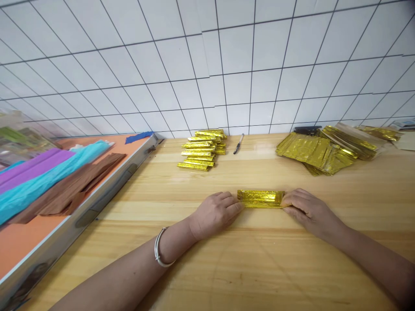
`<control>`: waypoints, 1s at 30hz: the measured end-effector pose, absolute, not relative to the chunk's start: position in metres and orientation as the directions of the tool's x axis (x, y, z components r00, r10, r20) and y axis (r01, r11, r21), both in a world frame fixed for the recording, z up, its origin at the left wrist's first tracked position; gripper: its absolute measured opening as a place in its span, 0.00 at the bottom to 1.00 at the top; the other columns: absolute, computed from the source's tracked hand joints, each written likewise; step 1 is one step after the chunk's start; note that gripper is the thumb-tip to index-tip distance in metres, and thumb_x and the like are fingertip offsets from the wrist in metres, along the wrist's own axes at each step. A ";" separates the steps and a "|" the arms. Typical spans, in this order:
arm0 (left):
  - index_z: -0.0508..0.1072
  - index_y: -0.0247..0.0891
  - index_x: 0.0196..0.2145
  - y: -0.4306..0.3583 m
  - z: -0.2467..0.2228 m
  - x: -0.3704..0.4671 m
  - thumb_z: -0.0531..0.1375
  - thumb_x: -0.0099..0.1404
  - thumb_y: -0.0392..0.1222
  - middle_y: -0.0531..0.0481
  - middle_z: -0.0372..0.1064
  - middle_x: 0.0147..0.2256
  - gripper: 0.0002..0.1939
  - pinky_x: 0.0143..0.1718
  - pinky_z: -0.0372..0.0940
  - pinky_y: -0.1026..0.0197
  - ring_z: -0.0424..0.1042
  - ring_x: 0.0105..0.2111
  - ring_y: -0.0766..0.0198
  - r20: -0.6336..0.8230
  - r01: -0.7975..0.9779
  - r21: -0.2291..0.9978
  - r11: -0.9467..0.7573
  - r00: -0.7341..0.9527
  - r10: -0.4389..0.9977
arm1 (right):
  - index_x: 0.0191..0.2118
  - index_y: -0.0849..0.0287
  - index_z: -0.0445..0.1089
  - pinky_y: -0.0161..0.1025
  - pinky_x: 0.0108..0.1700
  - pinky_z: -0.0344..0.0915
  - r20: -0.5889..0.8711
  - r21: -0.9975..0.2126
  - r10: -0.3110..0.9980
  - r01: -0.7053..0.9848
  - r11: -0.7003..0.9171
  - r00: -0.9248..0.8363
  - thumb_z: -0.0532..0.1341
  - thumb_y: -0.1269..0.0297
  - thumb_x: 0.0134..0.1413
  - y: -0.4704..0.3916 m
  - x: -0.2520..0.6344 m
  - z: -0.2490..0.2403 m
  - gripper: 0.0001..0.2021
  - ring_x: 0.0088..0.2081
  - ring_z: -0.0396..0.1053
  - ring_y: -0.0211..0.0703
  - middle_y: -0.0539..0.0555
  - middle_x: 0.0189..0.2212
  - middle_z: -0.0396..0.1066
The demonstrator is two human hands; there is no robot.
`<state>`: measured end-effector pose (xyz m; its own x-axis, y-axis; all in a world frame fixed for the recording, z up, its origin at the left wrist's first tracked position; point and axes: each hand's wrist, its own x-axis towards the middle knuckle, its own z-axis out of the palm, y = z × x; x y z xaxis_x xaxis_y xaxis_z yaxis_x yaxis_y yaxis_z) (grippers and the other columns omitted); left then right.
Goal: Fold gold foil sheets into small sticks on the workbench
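Folded gold foil strip (261, 198) lies on the worktop (233, 268) between both hands, its long axis running left to right. The right hand (309, 211) pinches its right end in a closed grip; curled fingers of the left hand (215, 214) touch its left end, how tightly I cannot tell. Beyond lie stacked gold foil bundles (201, 151), a pen (239, 144) and flat gold foil sheets (311, 151). Clear packaging (13, 119) at far left is blurred, its contents unclear.

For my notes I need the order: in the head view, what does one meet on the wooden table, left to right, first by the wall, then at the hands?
First: gold strips, pen, gold sheets. Then: left hand, gold foil, right hand.
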<state>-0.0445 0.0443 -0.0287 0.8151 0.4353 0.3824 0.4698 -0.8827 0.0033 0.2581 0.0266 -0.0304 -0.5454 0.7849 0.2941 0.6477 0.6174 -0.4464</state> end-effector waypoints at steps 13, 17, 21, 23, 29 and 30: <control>0.69 0.36 0.45 0.045 -0.030 -0.044 0.50 0.67 0.35 0.45 0.70 0.36 0.12 0.38 0.64 0.59 0.66 0.37 0.62 0.352 0.511 0.106 -0.853 0.783 0.512 | 0.37 0.55 0.66 0.45 0.42 0.62 0.255 -0.446 0.795 0.662 0.601 -0.550 0.52 0.65 0.59 0.026 0.256 -0.028 0.06 0.40 0.64 0.46 0.55 0.36 0.68; 0.69 0.37 0.43 0.046 -0.028 -0.043 0.50 0.67 0.35 0.46 0.69 0.37 0.10 0.40 0.63 0.59 0.66 0.38 0.62 0.350 0.509 0.256 -0.822 0.744 0.569 | 0.37 0.56 0.66 0.45 0.42 0.62 0.254 -0.443 0.798 0.668 0.598 -0.546 0.52 0.65 0.60 0.025 0.255 -0.026 0.06 0.40 0.63 0.46 0.55 0.36 0.68; 0.68 0.36 0.39 0.047 -0.026 -0.042 0.49 0.66 0.34 0.46 0.69 0.36 0.08 0.42 0.62 0.60 0.65 0.39 0.62 0.343 0.455 0.370 -0.810 0.743 0.574 | 0.37 0.56 0.67 0.45 0.41 0.62 0.250 -0.431 0.808 0.686 0.586 -0.533 0.53 0.64 0.59 0.024 0.254 -0.024 0.07 0.39 0.63 0.47 0.55 0.35 0.68; 0.67 0.36 0.37 0.047 -0.026 -0.041 0.49 0.66 0.34 0.46 0.69 0.35 0.07 0.41 0.61 0.60 0.65 0.38 0.63 0.333 0.459 0.402 -0.792 0.732 0.594 | 0.37 0.56 0.67 0.44 0.41 0.61 0.248 -0.429 0.813 0.692 0.580 -0.527 0.53 0.64 0.60 0.023 0.253 -0.024 0.07 0.39 0.63 0.46 0.55 0.35 0.68; 0.68 0.37 0.36 0.045 -0.024 -0.040 0.50 0.67 0.37 0.48 0.68 0.33 0.07 0.38 0.60 0.61 0.65 0.35 0.63 0.277 0.525 0.474 -0.707 0.673 0.686 | 0.37 0.56 0.67 0.44 0.40 0.60 0.237 -0.413 0.813 0.702 0.579 -0.531 0.52 0.63 0.61 0.021 0.251 -0.023 0.08 0.38 0.62 0.46 0.54 0.33 0.67; 0.68 0.37 0.36 0.044 -0.023 -0.039 0.50 0.67 0.38 0.49 0.68 0.33 0.07 0.38 0.60 0.61 0.65 0.34 0.63 0.269 0.533 0.487 -0.692 0.662 0.699 | 0.36 0.56 0.67 0.44 0.40 0.59 0.231 -0.407 0.815 0.708 0.577 -0.532 0.51 0.63 0.61 0.021 0.251 -0.023 0.08 0.37 0.62 0.46 0.54 0.33 0.67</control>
<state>-0.0390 0.0445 -0.0233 0.6623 0.6993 0.2691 0.5329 -0.6921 0.4869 0.2513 0.0208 -0.0229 -0.5316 0.8150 0.2307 0.7081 0.5771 -0.4069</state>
